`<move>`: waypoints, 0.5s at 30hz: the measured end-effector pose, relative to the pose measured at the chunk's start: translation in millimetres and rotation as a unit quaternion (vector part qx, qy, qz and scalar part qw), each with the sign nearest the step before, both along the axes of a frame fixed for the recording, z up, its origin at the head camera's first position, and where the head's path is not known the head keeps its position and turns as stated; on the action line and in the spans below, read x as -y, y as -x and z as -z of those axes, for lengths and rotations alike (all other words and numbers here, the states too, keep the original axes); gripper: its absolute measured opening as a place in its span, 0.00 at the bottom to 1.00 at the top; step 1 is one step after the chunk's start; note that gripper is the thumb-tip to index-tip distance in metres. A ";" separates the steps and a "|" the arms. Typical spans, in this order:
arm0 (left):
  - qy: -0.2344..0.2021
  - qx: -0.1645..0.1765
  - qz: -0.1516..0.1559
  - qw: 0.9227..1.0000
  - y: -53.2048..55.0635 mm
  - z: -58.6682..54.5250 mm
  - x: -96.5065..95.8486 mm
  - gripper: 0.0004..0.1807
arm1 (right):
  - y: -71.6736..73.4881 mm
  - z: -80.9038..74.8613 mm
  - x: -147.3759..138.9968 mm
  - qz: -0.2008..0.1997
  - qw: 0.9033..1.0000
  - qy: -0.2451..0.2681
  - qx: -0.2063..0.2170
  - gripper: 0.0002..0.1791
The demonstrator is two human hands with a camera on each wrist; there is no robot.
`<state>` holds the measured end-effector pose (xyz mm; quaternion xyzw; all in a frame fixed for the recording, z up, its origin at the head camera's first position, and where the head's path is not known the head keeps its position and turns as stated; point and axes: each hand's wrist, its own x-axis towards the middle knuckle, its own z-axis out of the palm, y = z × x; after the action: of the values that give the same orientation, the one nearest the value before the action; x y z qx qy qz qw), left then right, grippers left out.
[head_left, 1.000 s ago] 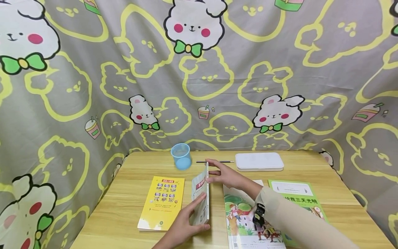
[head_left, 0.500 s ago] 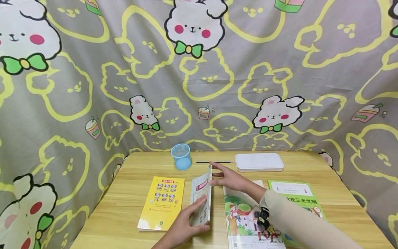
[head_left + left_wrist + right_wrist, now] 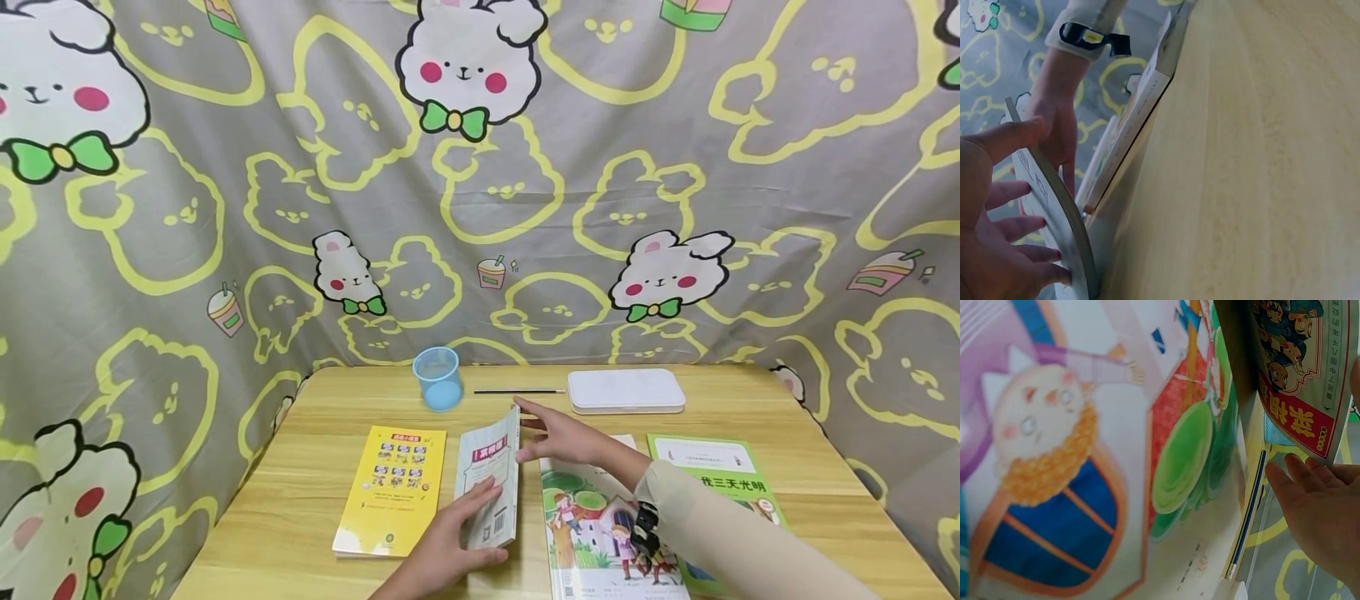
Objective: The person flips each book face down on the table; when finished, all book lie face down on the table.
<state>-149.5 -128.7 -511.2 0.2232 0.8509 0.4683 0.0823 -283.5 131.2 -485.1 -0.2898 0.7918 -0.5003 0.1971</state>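
On the bench (image 3: 262, 508), the picture book (image 3: 581, 542) lies flat at your right and the yellow book (image 3: 392, 483) at your left; the pale book (image 3: 480, 462) is tilted up between them. Your left hand (image 3: 450, 533) has it by the lower end, that grip narrowed to the book, thumb on an edge and fingers spread across the cover. Your right hand (image 3: 561, 437) keeps a wide grip, fingers nearly straight, touching the upper corner, its forearm crossing above the picture book.
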 end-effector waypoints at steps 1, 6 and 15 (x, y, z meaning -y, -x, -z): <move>0.003 0.001 -0.002 1.000 -0.1 0.0 -0.4 0.44 | -0.2 0.5 -0.7 0.002 1.000 -0.002 -0.001 0.58; 0.023 0.003 -0.006 1.000 -0.9 -0.6 -2.5 0.45 | -1.8 3.0 -3.7 0.021 0.999 -0.021 -0.019 0.58; 0.049 0.008 -0.004 0.999 -1.9 2.1 -4.7 0.46 | -5.3 9.2 -6.7 0.050 0.995 -0.068 -0.061 0.59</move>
<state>-147.6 -124.0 -513.3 0.2112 0.8729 0.4286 0.0982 -278.3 137.8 -494.3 -0.2656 0.8481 -0.4357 0.1429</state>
